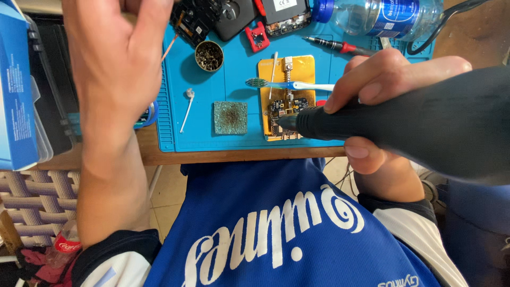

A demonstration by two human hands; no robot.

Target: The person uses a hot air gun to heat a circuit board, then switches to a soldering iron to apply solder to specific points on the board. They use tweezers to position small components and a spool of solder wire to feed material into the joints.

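The right hand was wrapped around a thick black tapering hot-air handpiece that ran in from the right edge of the frame, thumb on the underside and fingers closed over the top, with its dark nozzle tip resting just above a small dark circuit board at centre frame. That board sat clamped in a yellow rectangular metal holder, which lay on a light blue silicone work mat across the upper middle of the picture. The left hand was raised in the upper left of the frame, empty, its fingers loosely spread and partly cut off by the top edge. A white-handled toothbrush with green bristles lay across the holder just above the board, close to the nozzle; judging from that, heat would be best kept aimed down at the board and away from the plastic brush. A steady grip and a small gap between tip and board looked wise, so that no part got knocked. Left of the holder lay a square greenish sponge pad, a white cotton swab and a round tin of brass wool. A clear plastic water bottle with a blue cap lay at the top right of the mat, well apart from the tip.
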